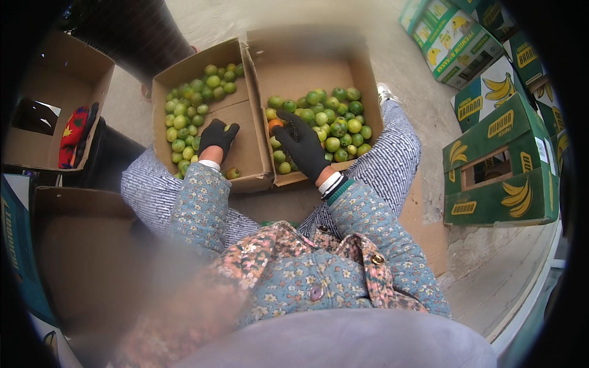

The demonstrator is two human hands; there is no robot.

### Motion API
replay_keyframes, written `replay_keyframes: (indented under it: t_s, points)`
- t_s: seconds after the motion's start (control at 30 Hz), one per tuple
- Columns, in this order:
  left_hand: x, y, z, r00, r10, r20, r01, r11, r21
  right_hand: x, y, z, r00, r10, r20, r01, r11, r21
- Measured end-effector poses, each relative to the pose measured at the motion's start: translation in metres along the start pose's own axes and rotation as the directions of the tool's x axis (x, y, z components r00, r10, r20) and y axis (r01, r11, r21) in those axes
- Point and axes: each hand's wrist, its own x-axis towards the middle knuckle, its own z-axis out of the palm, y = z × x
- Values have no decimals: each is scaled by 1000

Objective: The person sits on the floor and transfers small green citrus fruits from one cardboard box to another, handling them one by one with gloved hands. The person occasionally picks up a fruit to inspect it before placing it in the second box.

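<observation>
My left hand [218, 139], in a black glove, is over the left cardboard box [237, 112]. A sliver of a small green fruit [227, 127] shows between its thumb and curled fingers. Round green fruits, like unripe tomatoes [184, 108], fill the left and far part of that box. A reddish-green fruit [233, 173] lies alone near its front edge. My right hand [299, 142], also in a black glove, is over the right cardboard box [303, 69]. Its thumb and forefinger reach an orange fruit [275, 125]; whether they grip it is unclear. More green fruits [340, 124] surround that hand.
Green banana cartons [501, 170] are stacked on the right. An open carton [34, 83] with a red patterned cloth item [73, 133] stands at the left, above another open box [83, 225]. A dark cylindrical container [133, 37] rises beyond the left box.
</observation>
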Motion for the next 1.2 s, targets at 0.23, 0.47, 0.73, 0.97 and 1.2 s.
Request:
replay_keyframes:
  t_s: [0.23,0.47,0.73,0.97,1.2]
  points:
    - [-49,64,-20,867,444,-227,-481,625,-615,-8,-22,-6,980,-116,161,161,938,-306]
    - [-48,57,-25,948,285,-139,-316,884,-345,1,3,-2,984,-167,-55,168,986,13]
    - [0,-6,-6,998,-54,35,38,934,355,16,14,-26,840,503,-201,-164,590,790]
    - [-7,2,11,984,-41,174,-31,919,393,5,5,-13,940,333,-73,-236,789,567]
    - [-13,9,-8,964,162,209,-44,877,-478,-2,-10,-1,1000,10,18,-8,992,-123]
